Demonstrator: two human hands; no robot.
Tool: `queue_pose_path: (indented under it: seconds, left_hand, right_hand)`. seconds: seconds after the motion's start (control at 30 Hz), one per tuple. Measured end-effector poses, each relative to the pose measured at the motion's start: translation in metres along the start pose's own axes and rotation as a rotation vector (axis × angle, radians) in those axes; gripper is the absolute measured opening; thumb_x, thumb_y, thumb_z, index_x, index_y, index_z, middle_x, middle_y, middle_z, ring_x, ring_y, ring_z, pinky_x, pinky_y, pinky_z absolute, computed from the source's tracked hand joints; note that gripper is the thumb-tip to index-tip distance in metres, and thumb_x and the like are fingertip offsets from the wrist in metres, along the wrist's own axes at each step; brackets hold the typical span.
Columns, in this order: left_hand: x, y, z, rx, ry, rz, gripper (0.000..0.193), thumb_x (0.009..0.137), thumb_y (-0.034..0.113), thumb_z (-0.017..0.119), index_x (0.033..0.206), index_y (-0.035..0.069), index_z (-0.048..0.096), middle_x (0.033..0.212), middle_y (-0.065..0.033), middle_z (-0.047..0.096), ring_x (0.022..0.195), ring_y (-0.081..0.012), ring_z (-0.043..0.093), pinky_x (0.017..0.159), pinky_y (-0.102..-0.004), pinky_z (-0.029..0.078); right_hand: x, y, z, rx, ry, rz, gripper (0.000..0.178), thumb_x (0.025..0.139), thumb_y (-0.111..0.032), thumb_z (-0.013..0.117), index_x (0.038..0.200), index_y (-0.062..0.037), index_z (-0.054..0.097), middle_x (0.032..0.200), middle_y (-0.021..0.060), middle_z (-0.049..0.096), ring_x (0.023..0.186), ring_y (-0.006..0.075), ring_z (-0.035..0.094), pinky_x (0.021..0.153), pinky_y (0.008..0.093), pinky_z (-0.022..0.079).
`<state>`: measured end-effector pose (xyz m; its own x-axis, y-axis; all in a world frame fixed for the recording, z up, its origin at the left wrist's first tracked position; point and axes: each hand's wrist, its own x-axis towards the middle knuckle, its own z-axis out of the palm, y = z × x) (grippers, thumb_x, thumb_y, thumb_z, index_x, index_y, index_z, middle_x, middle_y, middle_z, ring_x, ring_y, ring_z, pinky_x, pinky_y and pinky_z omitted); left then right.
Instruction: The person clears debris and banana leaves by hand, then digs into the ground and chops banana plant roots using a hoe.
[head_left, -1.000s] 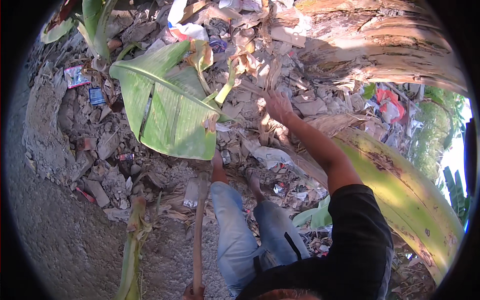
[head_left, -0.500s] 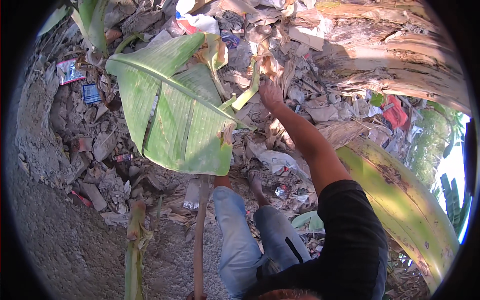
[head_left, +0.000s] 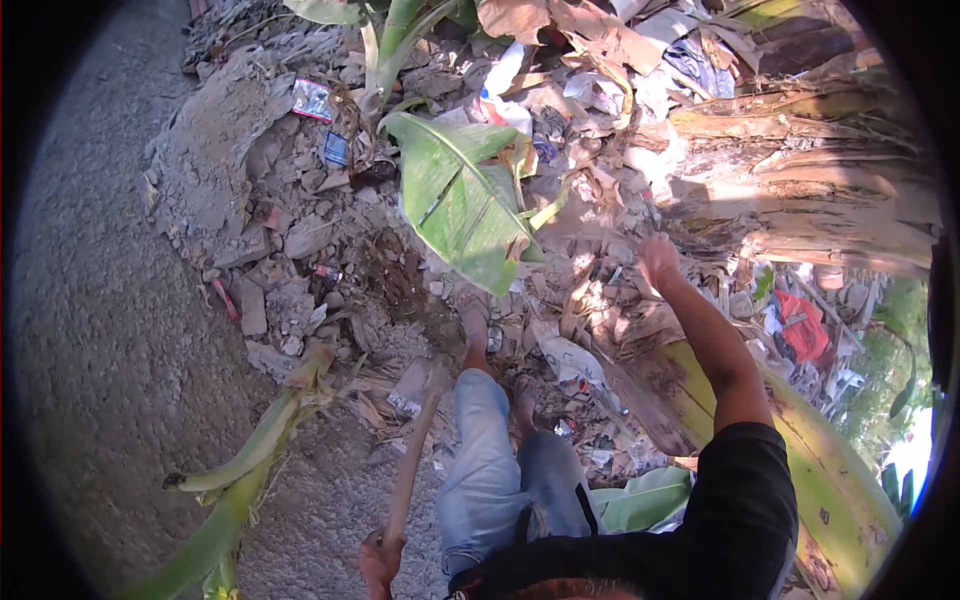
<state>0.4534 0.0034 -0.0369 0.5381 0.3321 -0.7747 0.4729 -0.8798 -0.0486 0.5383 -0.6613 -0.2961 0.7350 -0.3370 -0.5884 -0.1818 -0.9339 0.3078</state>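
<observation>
My left hand (head_left: 380, 562), at the lower edge, is wrapped around a long brown wooden handle (head_left: 410, 470). The handle slants up and away beside my left leg; whether its far end bears a head, I cannot make out. My right hand (head_left: 657, 262) is stretched out over the littered ground at the right, apart from the leaf. Its fingers are blurred, with no held thing visible. A large torn green banana leaf (head_left: 465, 195) lies ahead of my feet, its cut stalk (head_left: 550, 207) pointing toward my right hand.
A fallen brown banana trunk (head_left: 800, 190) lies at the far right. Nearer is a thick yellow-green banana stem (head_left: 820, 465). Cut green stalks (head_left: 250, 470) lie at the left on rough grey ground (head_left: 110, 300). Rubble, wrappers and a red cloth-like scrap (head_left: 800, 325) surround my feet.
My right hand has left the leaf stalk and moved right. The leaf now sits lower, farther from my view. My left hand has come into sight on the handle; the whole view has shifted.
</observation>
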Motion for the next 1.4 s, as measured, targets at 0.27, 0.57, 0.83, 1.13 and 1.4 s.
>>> queue_pose_path:
  seconds: [0.27,0.57,0.83,1.13,1.4]
  left_hand:
    - [-0.020,-0.056,0.047,0.062,0.082,0.177,0.043,0.068,0.037,0.073,0.096,0.006,0.068,0.086,-0.0193,0.067,0.081,-0.0354,0.065,0.073,-0.0422,0.051]
    - [-0.024,-0.093,0.082,0.103,0.072,0.156,0.051,0.066,0.044,0.069,0.095,0.002,0.068,0.096,-0.0199,0.066,0.094,-0.0359,0.063,0.081,-0.0430,0.050]
    - [-0.032,-0.108,0.111,0.112,0.092,0.215,0.051,0.065,0.043,0.068,0.094,0.001,0.069,0.101,-0.0210,0.065,0.096,-0.0341,0.062,0.084,-0.0413,0.050]
    - [-0.054,-0.169,0.153,0.049,0.125,0.177,0.047,0.065,0.045,0.067,0.096,0.009,0.070,0.103,-0.0185,0.065,0.099,-0.0343,0.061,0.086,-0.0404,0.049]
    - [-0.034,-0.211,0.172,-0.263,0.073,-0.049,0.051,0.065,0.043,0.070,0.087,-0.004,0.068,0.094,-0.0233,0.066,0.092,-0.0321,0.065,0.079,-0.0389,0.050]
  right_hand:
    - [-0.281,0.332,0.054,-0.117,-0.090,0.646,0.044,0.082,-0.050,0.058,0.089,-0.0079,0.070,0.084,0.0176,0.067,0.080,0.0270,0.067,0.066,0.0365,0.051]
    - [-0.312,0.222,-0.014,0.729,0.464,0.279,0.034,0.078,-0.024,0.062,0.097,0.0046,0.059,0.085,0.0247,0.061,0.074,0.0380,0.058,0.069,0.0448,0.045]
    - [-0.369,0.001,0.074,1.526,0.203,0.265,0.047,0.079,-0.022,0.066,0.115,0.0080,0.057,0.110,0.0213,0.063,0.099,0.0237,0.060,0.087,0.0320,0.045]
    - [-0.475,0.009,0.025,1.382,0.223,0.135,0.046,0.084,-0.017,0.061,0.120,0.0101,0.052,0.115,0.0219,0.060,0.104,0.0262,0.059,0.091,0.0326,0.045]
    - [-0.492,0.025,0.022,1.457,0.341,0.092,0.046,0.086,-0.014,0.060,0.122,0.0115,0.049,0.114,0.0230,0.059,0.105,0.0245,0.059,0.092,0.0318,0.044]
